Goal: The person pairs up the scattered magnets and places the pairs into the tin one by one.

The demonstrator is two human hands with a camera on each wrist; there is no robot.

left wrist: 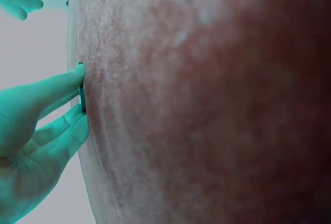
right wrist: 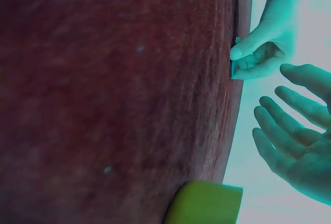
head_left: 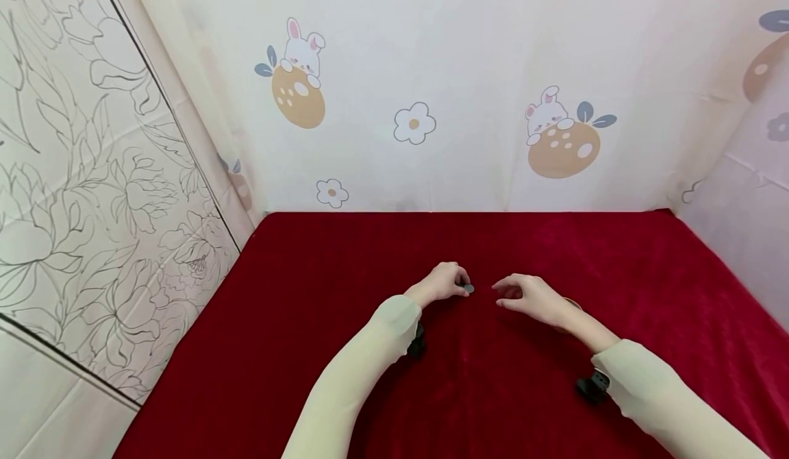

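Observation:
My left hand (head_left: 445,282) is low over the red cloth near the middle of the table. Its thumb and fingers pinch a small flat grey disc (head_left: 470,288) at the cloth. Edge-on, the disc (left wrist: 82,99) shows as a thin dark strip between thumb and fingertips in the left wrist view. To the right, my right hand (head_left: 527,298) hovers with relaxed, spread fingers and nothing in them. The right wrist view has this hand (right wrist: 300,131) apart from the left hand (right wrist: 264,48). Behind the right wrist, a thin orange curved rim (head_left: 573,303) peeks out, mostly hidden.
A dark red velvet cloth (head_left: 345,253) covers the table. Printed white curtains (head_left: 370,68) stand behind it and a flower-patterned panel (head_left: 111,171) on the left. A smooth yellow-green rounded thing (right wrist: 207,203) sits at the bottom of the right wrist view.

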